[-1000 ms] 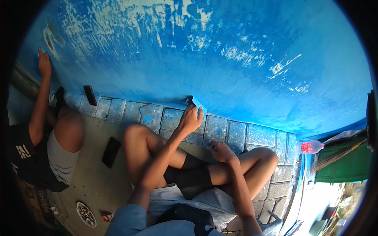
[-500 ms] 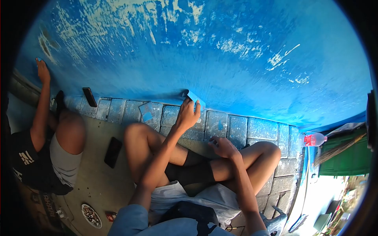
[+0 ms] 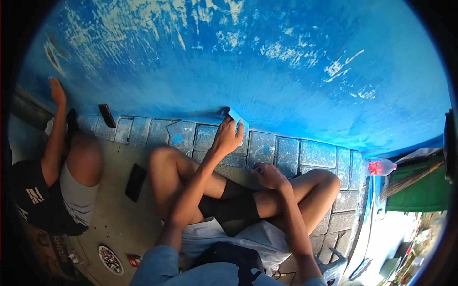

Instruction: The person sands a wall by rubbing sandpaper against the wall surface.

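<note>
One thin, light-blue, paper-like sheet [image 3: 235, 115], bent with one end curled, is gripped by the left hand [image 3: 228, 137] (the curl shows a darker side). It sits low against a large blue wall with scraped pale patches [image 3: 310, 107], just above a row of grey, paint-speckled paving blocks [image 3: 286, 151]. It looks light, flexible and easily creased; a flat hold across its middle would probably suit it better than a corner pinch. The right hand [image 3: 271, 177] is loosely curled beside the bent right leg [image 3: 312, 190], with nothing visible in it. Nearby on the blocks lies a flat, grey-blue square piece [image 3: 174, 127]; a black, rectangular phone [image 3: 136, 182] lies on the floor. Farther left, a co-worker's hand [image 3: 57, 90] is at the wall. Far right is a clear plastic bottle with a red label [image 3: 381, 168].
</note>
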A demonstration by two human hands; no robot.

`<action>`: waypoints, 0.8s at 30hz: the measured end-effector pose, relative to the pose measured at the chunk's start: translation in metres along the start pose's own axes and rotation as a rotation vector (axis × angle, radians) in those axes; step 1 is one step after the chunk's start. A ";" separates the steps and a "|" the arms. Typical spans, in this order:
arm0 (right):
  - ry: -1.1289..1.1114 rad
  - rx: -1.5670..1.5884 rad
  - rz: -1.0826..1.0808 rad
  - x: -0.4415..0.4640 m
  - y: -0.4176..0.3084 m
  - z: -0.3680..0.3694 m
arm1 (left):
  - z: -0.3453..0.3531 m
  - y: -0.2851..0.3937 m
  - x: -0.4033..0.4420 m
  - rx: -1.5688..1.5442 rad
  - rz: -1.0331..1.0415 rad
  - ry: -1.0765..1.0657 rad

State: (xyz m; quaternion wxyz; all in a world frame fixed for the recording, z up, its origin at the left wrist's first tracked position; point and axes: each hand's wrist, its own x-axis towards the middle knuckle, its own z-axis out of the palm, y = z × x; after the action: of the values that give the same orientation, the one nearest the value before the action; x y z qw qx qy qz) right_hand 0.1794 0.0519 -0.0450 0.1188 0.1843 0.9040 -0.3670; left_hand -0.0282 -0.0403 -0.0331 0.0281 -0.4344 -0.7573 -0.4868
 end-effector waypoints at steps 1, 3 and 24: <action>0.026 0.040 -0.012 -0.001 0.002 -0.001 | -0.002 0.003 0.004 0.034 0.036 0.054; 0.014 0.026 0.009 -0.006 0.002 -0.006 | -0.018 0.016 0.014 -0.038 0.002 0.077; 0.001 0.006 0.048 -0.003 0.002 -0.005 | -0.021 0.016 0.015 -0.119 -0.023 0.024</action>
State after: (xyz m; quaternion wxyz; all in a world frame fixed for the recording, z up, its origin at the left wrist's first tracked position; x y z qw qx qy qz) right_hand 0.1820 0.0557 -0.0416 0.1266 0.2062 0.8983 -0.3669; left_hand -0.0350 -0.0445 -0.0032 0.0058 -0.4208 -0.7315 -0.5364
